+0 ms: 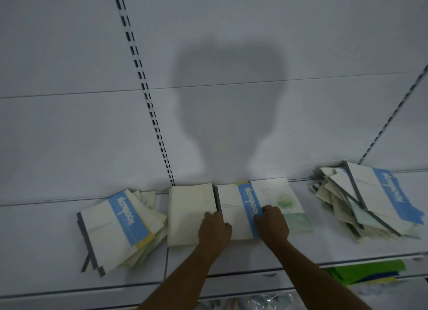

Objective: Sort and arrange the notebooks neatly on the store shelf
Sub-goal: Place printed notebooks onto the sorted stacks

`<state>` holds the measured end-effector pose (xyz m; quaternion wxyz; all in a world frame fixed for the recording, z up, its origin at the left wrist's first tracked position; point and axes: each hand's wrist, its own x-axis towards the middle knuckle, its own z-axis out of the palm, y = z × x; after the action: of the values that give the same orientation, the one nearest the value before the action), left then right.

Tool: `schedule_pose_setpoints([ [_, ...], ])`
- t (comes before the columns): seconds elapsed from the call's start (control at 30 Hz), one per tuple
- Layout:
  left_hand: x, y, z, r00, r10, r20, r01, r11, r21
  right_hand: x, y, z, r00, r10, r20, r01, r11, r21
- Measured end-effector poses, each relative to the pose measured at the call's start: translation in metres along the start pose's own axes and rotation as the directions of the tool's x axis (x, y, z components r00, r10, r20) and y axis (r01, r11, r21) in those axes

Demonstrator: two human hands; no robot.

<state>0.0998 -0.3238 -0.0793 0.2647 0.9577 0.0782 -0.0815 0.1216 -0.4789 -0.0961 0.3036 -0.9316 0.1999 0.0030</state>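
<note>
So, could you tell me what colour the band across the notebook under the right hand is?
Light blue band, white lettering; head view.

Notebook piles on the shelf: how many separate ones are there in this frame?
4. A messy left pile, a plain-topped pile under the left hand, a blue-banded pile under the right hand, and a messy right pile. Notebooks within piles are uncountable.

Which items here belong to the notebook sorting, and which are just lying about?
Job:
- centre stack under both hands (left hand, right hand)
- cream stack
- messy left pile
- messy right pile
- shelf

Lying about:
- green and blue items on lower shelf
</note>
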Motion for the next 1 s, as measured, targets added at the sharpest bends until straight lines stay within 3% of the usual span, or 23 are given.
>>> schedule_pose_setpoints([
  [0.27, -0.002, -0.013, -0.010, 0.999, 0.050, -0.023, -0.051, 0.997, -0.053, -0.003, -0.007, 0.005, 0.999, -0.046, -0.015, 0.043, 0.985, -0.169],
  [0.53, -0.004, -0.054, -0.056, 0.967, 0.024, -0.255, -0.056, 0.991, -0.118, -0.010, -0.022, 0.015, 0.996, -0.064, -0.058, 0.047, 0.966, -0.255],
  [0.67, -0.008, -0.084, -0.084, 0.942, -0.070, -0.328, 0.013, 0.985, -0.173, -0.019, -0.043, 0.021, 0.987, -0.098, -0.124, 0.051, 0.942, -0.332],
  [0.87, -0.019, -0.137, -0.116, 0.881, -0.254, -0.399, 0.177, 0.960, -0.219, -0.050, -0.127, 0.055, 0.957, -0.291, -0.008, 0.290, 0.955, -0.067],
  [1.0, -0.031, -0.181, -0.139, 0.842, -0.321, -0.433, 0.319, 0.944, -0.079, -0.085, -0.185, 0.094, 0.909, -0.384, 0.161, 0.379, 0.923, 0.063],
])
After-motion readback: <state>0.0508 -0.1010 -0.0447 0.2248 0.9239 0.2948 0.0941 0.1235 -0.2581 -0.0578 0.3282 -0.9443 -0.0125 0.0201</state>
